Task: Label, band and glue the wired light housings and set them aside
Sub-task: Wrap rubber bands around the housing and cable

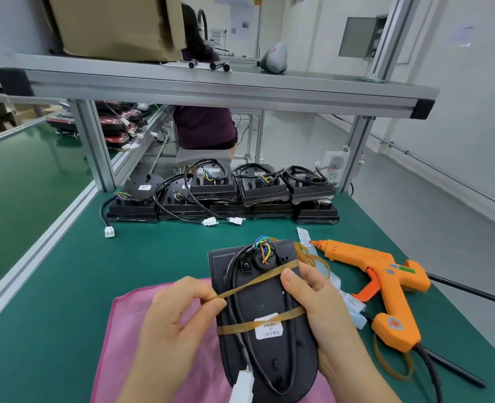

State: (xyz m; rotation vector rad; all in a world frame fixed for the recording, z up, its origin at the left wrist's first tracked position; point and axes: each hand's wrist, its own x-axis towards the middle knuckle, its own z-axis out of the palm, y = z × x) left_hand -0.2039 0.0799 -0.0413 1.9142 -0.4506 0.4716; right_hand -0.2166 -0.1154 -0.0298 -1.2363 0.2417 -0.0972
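Left hand (179, 312) first: I saw its thumb and forefinger pinching a thin tan rubber band (255, 281), which was pulled taut and slanted across the upper back of a black plastic light housing with one rounded end (257, 303). My right hand (320, 303) gripped the housing's right edge, with the fingers curled behind it and the thumb lying on the band's far end. The housing sat over a pink mesh cloth (129, 330) on the green bench mat (65, 271); I could not tell whether it touched the cloth. A second tan band (240, 327) already crossed its white paper label (268, 330) and pinned the looped black cable (232, 286), whose white plug (241, 383) hung at the near end. Just to the right lay an orange hot-glue gun (386, 274), with loose tan bands (313, 257) near its nozzle. Well behind, more wired black housings (225, 193) stood stacked in a row.
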